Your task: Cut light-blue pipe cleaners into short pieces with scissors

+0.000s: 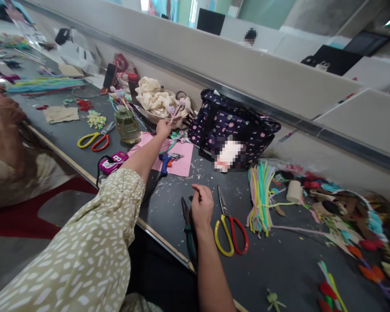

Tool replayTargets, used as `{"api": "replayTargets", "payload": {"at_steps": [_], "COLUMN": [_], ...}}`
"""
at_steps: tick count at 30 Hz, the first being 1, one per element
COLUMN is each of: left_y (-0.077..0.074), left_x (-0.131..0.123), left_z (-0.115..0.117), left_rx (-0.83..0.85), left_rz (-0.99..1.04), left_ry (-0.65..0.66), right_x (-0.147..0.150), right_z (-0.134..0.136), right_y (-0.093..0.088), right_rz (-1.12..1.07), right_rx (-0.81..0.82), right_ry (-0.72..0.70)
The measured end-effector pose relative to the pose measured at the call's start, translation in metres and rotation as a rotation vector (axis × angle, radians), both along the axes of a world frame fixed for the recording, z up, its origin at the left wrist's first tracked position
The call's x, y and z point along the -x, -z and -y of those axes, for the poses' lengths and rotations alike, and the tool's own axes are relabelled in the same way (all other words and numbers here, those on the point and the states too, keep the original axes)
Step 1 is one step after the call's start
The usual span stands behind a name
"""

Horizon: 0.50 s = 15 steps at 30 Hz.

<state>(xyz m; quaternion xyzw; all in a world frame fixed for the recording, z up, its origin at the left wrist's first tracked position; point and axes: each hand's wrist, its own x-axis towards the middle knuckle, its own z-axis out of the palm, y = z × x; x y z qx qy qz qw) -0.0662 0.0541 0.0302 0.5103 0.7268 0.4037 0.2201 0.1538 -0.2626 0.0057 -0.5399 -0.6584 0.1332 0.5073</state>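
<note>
My left hand [164, 128] reaches across the table, its fingers closed on the stem of a lavender pipe-cleaner flower [173, 111] beside a bowl of cream cloth [154, 97]. My right hand [203, 205] rests on the tabletop, fingers loosely curled, with nothing visible in them. Just left of it lie dark-handled pliers [187, 229]. On its other side are scissors [228, 229] with one yellow and one red handle. A blue glue gun [167, 162] lies on a pink sheet [183, 168] below my left hand.
A dark patterned bag [203, 117] stands against the partition. Bundled pipe cleaners [259, 195] and craft scraps lie to the right. A glass jar of liquid [127, 125], another pair of scissors [99, 138] and a purple power strip [113, 162] are left. Another person's hands [3, 112] are at far left.
</note>
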Motion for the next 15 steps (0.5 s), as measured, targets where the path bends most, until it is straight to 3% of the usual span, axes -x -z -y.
{"api": "replayTargets", "payload": {"at_steps": [4, 15], "left_y": [0.001, -0.003], "left_x": [0.003, 0.011], "left_z": [0.0, 0.014], "left_rx": [-0.024, -0.067], "left_rz": [0.09, 0.006], "left_ry": [-0.012, 0.023], "right_x": [0.0, 0.0], "right_z": [0.001, 0.0], "right_y": [-0.001, 0.0], "right_rz": [0.002, 0.006], "right_rx": [0.007, -0.02], "right_ry": [-0.006, -0.004]}}
